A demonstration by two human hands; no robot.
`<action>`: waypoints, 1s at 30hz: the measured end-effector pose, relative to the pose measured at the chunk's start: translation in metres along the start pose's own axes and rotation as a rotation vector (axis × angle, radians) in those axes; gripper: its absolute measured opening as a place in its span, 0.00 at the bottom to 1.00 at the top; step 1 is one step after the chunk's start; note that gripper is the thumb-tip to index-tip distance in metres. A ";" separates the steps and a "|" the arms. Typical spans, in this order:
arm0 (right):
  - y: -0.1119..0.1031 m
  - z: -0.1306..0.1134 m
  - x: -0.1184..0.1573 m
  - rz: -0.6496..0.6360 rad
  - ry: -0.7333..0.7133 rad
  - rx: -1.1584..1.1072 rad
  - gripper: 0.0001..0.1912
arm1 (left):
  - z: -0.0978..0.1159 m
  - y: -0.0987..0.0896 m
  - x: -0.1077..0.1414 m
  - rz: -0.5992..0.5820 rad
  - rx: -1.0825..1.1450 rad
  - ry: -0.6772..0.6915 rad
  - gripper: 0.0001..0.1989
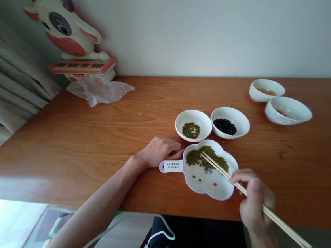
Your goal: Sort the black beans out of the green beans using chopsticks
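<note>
Head view. Table (51, 147): brown wood with visible grain, set against a pale, plain wall (187, 30); its front edge runs across the lower part of the view. Far left: a draped curtain (1, 79), light grey-beige, in long folds. Back left corner of the table: one toy cow (68, 41), white and pink, with a toy keyboard (83, 67) at its front; beside its base, a crumpled clear plastic bag (99, 93).

Middle of the table: one white bowl (193, 116) holding green beans (188, 131); just to its right, one white bowl holding black beans (225, 127). Farther right, near the wall: two more white bowls (300, 110), close together, contents small and indistinct.

Near the front edge: one flower-shaped dish (218, 193), white with a purple rim, green beans gathered in its far half, small printed figures on its bare part. Its handle (161, 167) points left and bears a white label (173, 166).

Right hand (256, 199): grip narrow, holding a pair of wooden chopsticks (280, 221), tips among the dish's beans. Left hand (159, 150): on the table by the handle, fingers at the dish's rim; whether its grip holds it, cannot tell. Below the table edge: a pale cable (103, 233) and dark clothing (208, 234).
</note>
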State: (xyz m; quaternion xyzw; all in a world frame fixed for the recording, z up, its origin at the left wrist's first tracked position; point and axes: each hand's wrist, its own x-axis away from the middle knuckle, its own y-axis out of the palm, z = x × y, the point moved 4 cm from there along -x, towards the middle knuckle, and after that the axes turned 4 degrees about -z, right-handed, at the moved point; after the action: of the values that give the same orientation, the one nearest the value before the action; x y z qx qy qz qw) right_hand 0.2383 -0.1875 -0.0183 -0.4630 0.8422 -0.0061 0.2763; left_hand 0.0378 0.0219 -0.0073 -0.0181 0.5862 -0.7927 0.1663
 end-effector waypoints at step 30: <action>-0.002 -0.023 -0.031 0.329 -0.118 -0.115 0.29 | -0.002 0.001 0.002 -0.012 0.006 -0.021 0.21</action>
State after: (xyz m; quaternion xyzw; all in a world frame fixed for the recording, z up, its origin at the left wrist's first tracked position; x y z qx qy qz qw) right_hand 0.2419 -0.1703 0.0164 -0.3334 0.8879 0.1147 0.2955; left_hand 0.0361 0.0224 -0.0093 -0.0294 0.5818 -0.7953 0.1677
